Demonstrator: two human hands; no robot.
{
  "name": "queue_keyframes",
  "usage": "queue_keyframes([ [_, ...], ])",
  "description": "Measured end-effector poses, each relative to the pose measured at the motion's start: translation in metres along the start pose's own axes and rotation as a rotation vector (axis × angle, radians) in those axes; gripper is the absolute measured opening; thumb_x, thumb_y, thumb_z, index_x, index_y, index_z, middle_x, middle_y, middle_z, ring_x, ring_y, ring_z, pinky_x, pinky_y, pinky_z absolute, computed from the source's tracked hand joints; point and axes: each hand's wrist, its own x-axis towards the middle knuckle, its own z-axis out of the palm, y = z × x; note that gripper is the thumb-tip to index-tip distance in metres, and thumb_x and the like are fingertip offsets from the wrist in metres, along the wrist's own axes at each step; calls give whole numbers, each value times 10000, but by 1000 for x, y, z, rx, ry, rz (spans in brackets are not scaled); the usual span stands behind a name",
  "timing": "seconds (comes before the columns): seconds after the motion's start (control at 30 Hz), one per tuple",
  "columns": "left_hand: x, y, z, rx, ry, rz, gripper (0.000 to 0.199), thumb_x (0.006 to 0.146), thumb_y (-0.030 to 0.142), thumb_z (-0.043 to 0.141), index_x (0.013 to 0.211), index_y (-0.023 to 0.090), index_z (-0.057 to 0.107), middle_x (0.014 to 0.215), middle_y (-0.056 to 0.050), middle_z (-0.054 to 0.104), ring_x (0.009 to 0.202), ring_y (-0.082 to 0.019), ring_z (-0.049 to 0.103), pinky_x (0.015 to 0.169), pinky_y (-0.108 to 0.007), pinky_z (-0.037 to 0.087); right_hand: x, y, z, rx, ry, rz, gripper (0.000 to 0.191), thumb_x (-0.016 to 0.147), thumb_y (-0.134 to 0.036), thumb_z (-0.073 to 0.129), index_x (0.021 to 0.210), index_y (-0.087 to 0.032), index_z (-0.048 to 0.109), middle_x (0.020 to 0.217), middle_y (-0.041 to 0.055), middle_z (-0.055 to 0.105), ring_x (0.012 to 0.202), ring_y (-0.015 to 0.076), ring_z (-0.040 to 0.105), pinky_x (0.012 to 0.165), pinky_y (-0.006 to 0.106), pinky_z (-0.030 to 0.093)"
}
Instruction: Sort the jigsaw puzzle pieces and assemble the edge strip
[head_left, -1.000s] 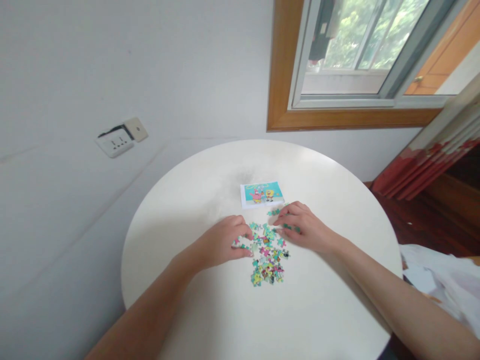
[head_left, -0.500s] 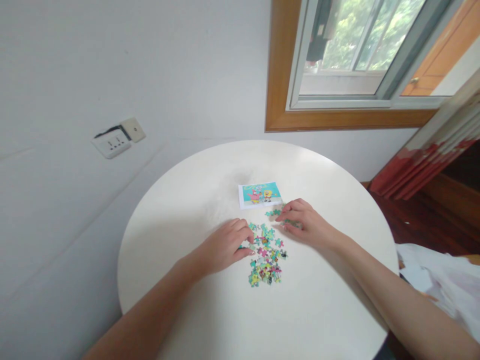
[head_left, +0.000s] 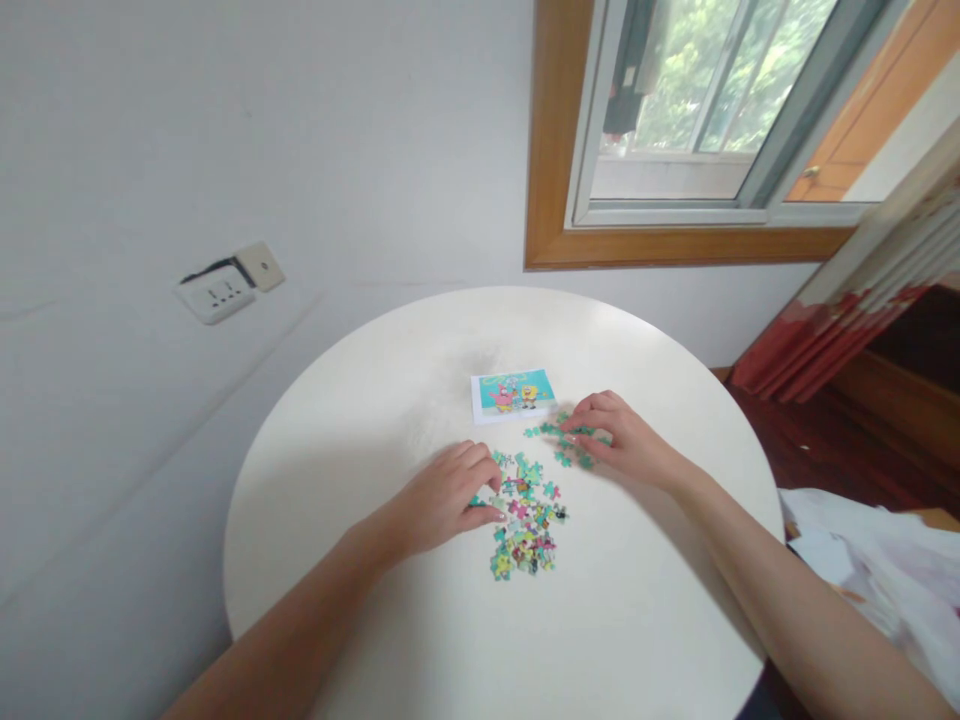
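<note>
Curving the left hand [head_left: 444, 498] palm-down over the left side of the mixed puzzle pieces [head_left: 521, 540], with thumb and fingertips standing apart above the table [head_left: 637, 620]. Showing a teal piece [head_left: 478, 500] in the opening between them, but giving no clear sign of a grip on it. Reaching the right hand [head_left: 619, 435] in low from the other side, over the mostly green pieces [head_left: 564, 458], with thumb and forefinger drawn close together; not showing clearly whether closing on a piece or only touching one. Bending the fingers of both hands downward, probably because of such thin, flat shapes, hard to lift except by an edge.

Lying in two neighbouring groups near the middle of the table — the mixed colours in front, nearer the body, the greens farther back to the right, probably set apart by colour. Resting flat and face up just behind them, the picture card [head_left: 516, 395] — likely placed there for an unblocked view of its cartoon figures, clear of both hands. Standing beyond the table, a pale wall [head_left: 375, 150] with a socket [head_left: 217, 294].
</note>
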Motion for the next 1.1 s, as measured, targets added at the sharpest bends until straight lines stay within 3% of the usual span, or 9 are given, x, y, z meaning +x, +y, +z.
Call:
queue_keyframes([
  [0.27, -1, 5, -2, -3, -21, -15, 155, 967, 351, 535, 961, 201, 570, 984, -59, 567, 958, -229, 514, 854, -338, 385, -1, 3, 4, -4, 3, -7, 219, 894, -233, 584, 1059, -225, 727, 971, 96, 678, 925, 229, 591, 853, 406, 465],
  [0.47, 0, 4, -2, -11, 2, -28, 317, 895, 497, 614, 930, 190, 545, 957, -54, 554, 929, -235, 514, 831, -337, 389, -1, 2, 6, 12, -10, -10, 218, 897, -246, 579, 1057, -215, 724, 989, 94, 679, 943, 228, 588, 866, 414, 465],
  [0.77, -1, 3, 1, 10, -3, -26, 403, 863, 541, 633, 1042, 187, 561, 1039, -79, 551, 995, -263, 489, 880, -372, 385, 0, 0, 4, 19, -22, -7, 217, 905, -268, 569, 1045, -228, 731, 965, 87, 689, 919, 220, 600, 847, 405, 483],
  [1.1, 0, 7, 3, 40, 15, 5, 169, 967, 360, 513, 965, 200, 568, 998, -75, 550, 961, -242, 476, 881, -371, 382, 0, -1, 4, 14, -23, -11, 223, 915, -295, 562, 1045, -231, 732, 963, 84, 696, 912, 214, 613, 849, 398, 479],
])
